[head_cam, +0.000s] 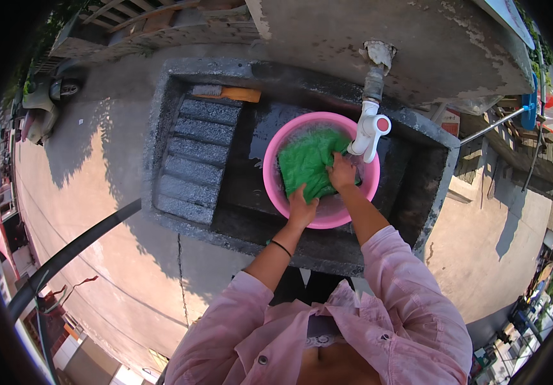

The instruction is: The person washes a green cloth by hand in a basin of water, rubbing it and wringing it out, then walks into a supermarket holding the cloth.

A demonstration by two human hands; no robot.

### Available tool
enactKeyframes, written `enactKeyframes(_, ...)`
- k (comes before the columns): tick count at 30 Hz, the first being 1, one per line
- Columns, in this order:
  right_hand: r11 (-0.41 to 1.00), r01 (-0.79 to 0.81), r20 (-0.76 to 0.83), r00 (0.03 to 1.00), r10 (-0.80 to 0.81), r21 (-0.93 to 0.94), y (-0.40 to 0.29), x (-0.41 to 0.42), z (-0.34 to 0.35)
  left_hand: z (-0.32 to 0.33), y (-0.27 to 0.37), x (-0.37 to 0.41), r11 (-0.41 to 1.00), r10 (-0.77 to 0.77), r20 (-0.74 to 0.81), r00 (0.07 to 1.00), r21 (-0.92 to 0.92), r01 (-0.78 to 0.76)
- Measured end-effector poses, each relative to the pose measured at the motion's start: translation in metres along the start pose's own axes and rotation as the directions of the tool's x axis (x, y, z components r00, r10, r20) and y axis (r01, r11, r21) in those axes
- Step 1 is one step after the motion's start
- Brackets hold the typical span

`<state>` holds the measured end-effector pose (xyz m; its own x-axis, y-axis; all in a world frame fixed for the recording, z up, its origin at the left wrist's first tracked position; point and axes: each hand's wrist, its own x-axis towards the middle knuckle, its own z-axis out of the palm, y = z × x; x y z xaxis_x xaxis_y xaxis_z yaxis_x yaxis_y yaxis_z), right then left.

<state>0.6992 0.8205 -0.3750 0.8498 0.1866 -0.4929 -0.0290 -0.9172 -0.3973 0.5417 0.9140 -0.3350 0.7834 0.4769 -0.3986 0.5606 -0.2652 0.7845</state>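
Observation:
A green cloth (305,159) lies wet in a pink plastic basin (272,197) that holds water. My left hand (301,208) grips the cloth's near edge, at the basin's near rim. Farther right, my right hand (342,172) has hold of the cloth's right side, its fingers pressed into the folds. Just beyond that hand, a white plastic tap (368,126) with a red-capped lever reaches over the basin's right part. Whether water runs from the spout is hard to tell. Part of the cloth is under the water or behind my hands.
The basin stands inside a dark stone sink (437,192) with a raised rim. A ridged washboard slope (194,159) fills its left end, with a wooden-handled scrubbing brush (240,94) at the top. Behind rises a concrete wall (324,38). A black pipe (79,250) runs at the left.

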Motion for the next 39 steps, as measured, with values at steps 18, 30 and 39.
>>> enactKeyframes(18,0.807,0.500,-0.155,0.866,-0.476,0.314,-0.108,-0.175,-0.064,-0.002,0.002,0.034,0.019,-0.187,0.504,0.843,-0.856,0.516)
enactKeyframes(30,0.947,0.160,-0.122,0.984,-0.131,0.280,-0.006,-0.027,-0.015,-0.010,0.039,0.029,0.252,-0.339,0.360,0.869,-0.855,0.453)
enactKeyframes(39,0.977,-0.128,0.298,0.952,0.074,0.169,0.016,-0.041,-0.003,-0.011,0.041,0.016,0.282,-0.604,0.471,0.643,-0.629,0.725)
